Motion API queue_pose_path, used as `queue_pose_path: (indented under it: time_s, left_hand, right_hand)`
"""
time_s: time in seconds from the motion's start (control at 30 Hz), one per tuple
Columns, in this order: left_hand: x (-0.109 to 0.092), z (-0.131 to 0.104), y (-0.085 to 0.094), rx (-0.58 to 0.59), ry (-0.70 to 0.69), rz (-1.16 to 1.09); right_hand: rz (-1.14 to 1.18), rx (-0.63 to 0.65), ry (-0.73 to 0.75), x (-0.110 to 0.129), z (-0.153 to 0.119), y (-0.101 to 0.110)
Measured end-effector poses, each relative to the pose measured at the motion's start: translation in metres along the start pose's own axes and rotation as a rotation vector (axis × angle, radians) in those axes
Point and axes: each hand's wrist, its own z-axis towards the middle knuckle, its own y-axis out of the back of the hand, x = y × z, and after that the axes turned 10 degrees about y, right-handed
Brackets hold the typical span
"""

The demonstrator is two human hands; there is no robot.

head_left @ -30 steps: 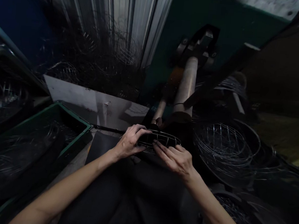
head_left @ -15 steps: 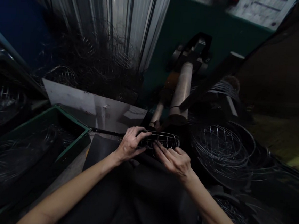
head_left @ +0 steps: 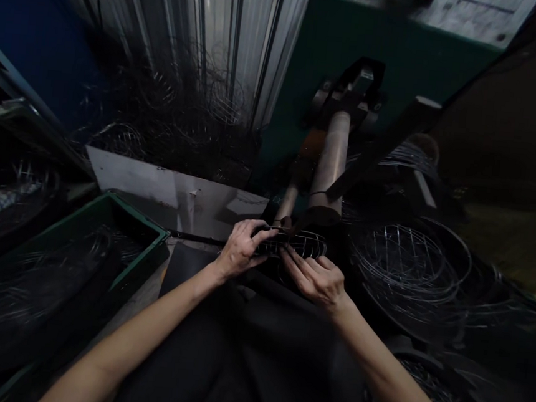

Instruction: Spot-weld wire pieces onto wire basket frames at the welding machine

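Observation:
A round wire basket [head_left: 311,245] with thin shiny bars is between my hands, just below the tips of a machine's electrode rods. My left hand [head_left: 241,247] grips its left side, thumb and fingers closed around the rim. At the near side, my right hand [head_left: 318,279] has its fingertips pinched together against the basket, close under the thin rod [head_left: 288,204]. Whether a small piece is between those fingertips is too dark to make out. The thicker metal cylinder [head_left: 331,163] ends just beyond the basket.
The green machine [head_left: 412,57] stands ahead. Round wire grids [head_left: 401,256] are piled on the right, above a container of small metal parts [head_left: 439,391]. At left is a green bin [head_left: 138,265] with wire pieces. A grey panel [head_left: 166,189] leans before tangled wire.
Both hands have moved slightly forward with the basket, bringing its rim up to the thin rod's tip. The view has shifted a little.

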Motion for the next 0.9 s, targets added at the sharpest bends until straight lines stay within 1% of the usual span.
queue_pose_path:
  time_s: [0.07, 0.17, 0.23, 0.3, 0.37, 0.4, 0.47, 0.53, 0.6, 0.67, 0.7, 0.77, 0.8, 0.87, 0.9]
  left_hand:
    - [0.006, -0.002, -0.001, 0.016, 0.001, 0.006]
    - [0.021, -0.005, 0.0, 0.059, 0.009, -0.005]
    - [0.033, -0.005, 0.003, 0.076, 0.013, -0.02]
    - [0.043, -0.002, 0.007, 0.062, 0.019, -0.04]
    - [0.052, 0.004, 0.011, 0.033, 0.02, -0.057]
    - [0.055, 0.008, 0.012, 0.023, 0.017, -0.06]
    - [0.061, 0.016, 0.014, 0.021, 0.005, -0.06]
    - [0.064, 0.025, 0.014, 0.03, -0.008, -0.062]
    - [0.067, 0.028, 0.017, 0.029, -0.013, -0.057]
    - [0.067, 0.024, 0.023, 0.05, -0.035, -0.04]
    - [0.066, 0.017, 0.028, 0.085, -0.061, -0.028]
    - [0.063, -0.001, 0.043, 0.204, -0.132, -0.005]
    - [0.061, -0.012, 0.053, 0.271, -0.165, 0.008]
    - [0.057, -0.033, 0.078, 0.37, -0.216, 0.038]
    - [0.055, -0.042, 0.093, 0.401, -0.235, 0.052]
  right_hand:
    - [0.022, 0.034, -0.041, 0.006, -0.006, -0.006]
    - [0.105, 0.146, -0.108, 0.016, -0.008, -0.017]
    - [0.181, 0.225, -0.151, 0.021, 0.0, -0.023]
    - [0.24, 0.267, -0.204, 0.025, 0.012, -0.023]
    - [0.268, 0.267, -0.309, 0.031, 0.023, -0.014]
    - [0.272, 0.259, -0.396, 0.037, 0.026, -0.006]
    - [0.274, 0.241, -0.625, 0.056, 0.023, 0.016]
    - [0.277, 0.229, -0.875, 0.083, 0.009, 0.041]
    - [0.288, 0.221, -1.086, 0.11, -0.016, 0.063]
    - [0.289, 0.201, -1.257, 0.131, -0.046, 0.078]
    - [0.275, 0.18, -1.332, 0.137, -0.061, 0.083]
    - [0.249, 0.127, -1.456, 0.14, -0.086, 0.084]
    - [0.264, 0.105, -1.495, 0.137, -0.095, 0.081]
    - [0.376, 0.062, -1.52, 0.12, -0.104, 0.069]
    - [0.469, 0.043, -1.503, 0.108, -0.103, 0.059]
